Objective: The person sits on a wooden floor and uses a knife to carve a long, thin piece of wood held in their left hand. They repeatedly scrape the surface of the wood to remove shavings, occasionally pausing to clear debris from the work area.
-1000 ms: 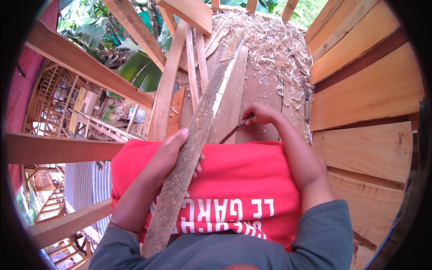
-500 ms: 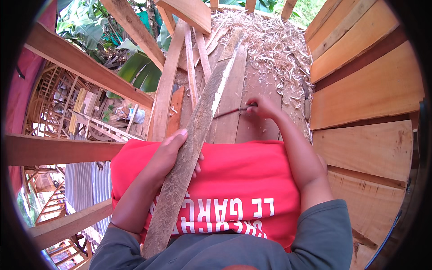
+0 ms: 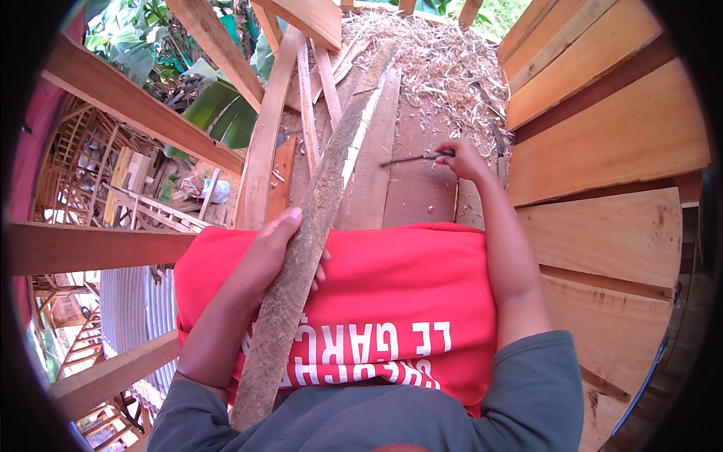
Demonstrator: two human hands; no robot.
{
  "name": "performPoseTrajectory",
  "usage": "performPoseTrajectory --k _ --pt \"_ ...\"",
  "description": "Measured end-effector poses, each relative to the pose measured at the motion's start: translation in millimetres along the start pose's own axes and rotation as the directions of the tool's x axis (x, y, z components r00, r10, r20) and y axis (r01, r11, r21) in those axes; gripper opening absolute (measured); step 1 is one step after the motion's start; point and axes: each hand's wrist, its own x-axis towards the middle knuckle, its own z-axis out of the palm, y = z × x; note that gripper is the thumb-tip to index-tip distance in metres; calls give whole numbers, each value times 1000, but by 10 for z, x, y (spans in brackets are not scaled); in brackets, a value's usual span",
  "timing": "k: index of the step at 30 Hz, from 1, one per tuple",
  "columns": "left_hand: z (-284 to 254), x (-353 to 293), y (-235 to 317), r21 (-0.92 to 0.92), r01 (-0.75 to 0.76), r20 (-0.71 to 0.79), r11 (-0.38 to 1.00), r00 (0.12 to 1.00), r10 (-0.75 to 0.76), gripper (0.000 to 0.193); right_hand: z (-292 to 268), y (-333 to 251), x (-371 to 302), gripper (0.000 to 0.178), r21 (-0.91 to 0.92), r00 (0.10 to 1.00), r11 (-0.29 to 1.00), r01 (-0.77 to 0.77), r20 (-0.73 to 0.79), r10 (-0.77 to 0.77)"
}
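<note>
A long rough wooden plank [image 3: 301,260] leans across my lap, its near end against my dark shirt and its far end over the floorboards. Along its right edge runs a pale, freshly cut strip. My left hand [image 3: 282,241] is wrapped round the plank, with the thumb on the near left side and fingertips showing on the right. Apart from the plank, my right hand [image 3: 461,160] grips the dark handle of a thin knife [image 3: 409,159]. The blade points left toward the plank without touching it. Red cloth [image 3: 392,279] with white lettering covers my lap.
Curled wood shavings [image 3: 437,68] pile up on the far floorboards [image 3: 422,196]. Loose timber strips [image 3: 305,98] lie left of the plank. Wide boards [image 3: 602,158] wall the right side. Timber rails [image 3: 143,117] cross the left, with banana leaves [image 3: 218,113] beyond.
My right hand with the knife has moved away from the plank, to the right and slightly farther off. My left hand keeps its grip. The whole view has shifted slightly.
</note>
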Motion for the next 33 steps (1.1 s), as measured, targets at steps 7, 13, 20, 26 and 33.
performPoseTrajectory --k 7,13,20,26,33 --pt "-28 -23 -27 -8 -5 -20 1000 1000 5 41 -495 246 -137 33 -250 893 968 -28 428 136" --pt "-7 -15 -2 -7 -9 5 1000 1000 9 41 -432 526 -66 34 85 947 980 -180 -255 196" --pt "-46 -25 -44 -29 -7 -4 1000 1000 7 41 -668 474 -210 31 -254 921 958 -135 324 215" --pt "-31 -18 -26 -27 0 11 1000 1000 0 41 -581 498 -58 29 -26 898 970 -241 -385 213" --pt "-38 -22 -25 -38 3 -11 999 1000 -3 41 -303 218 -64 36 -141 888 989 36 459 33"
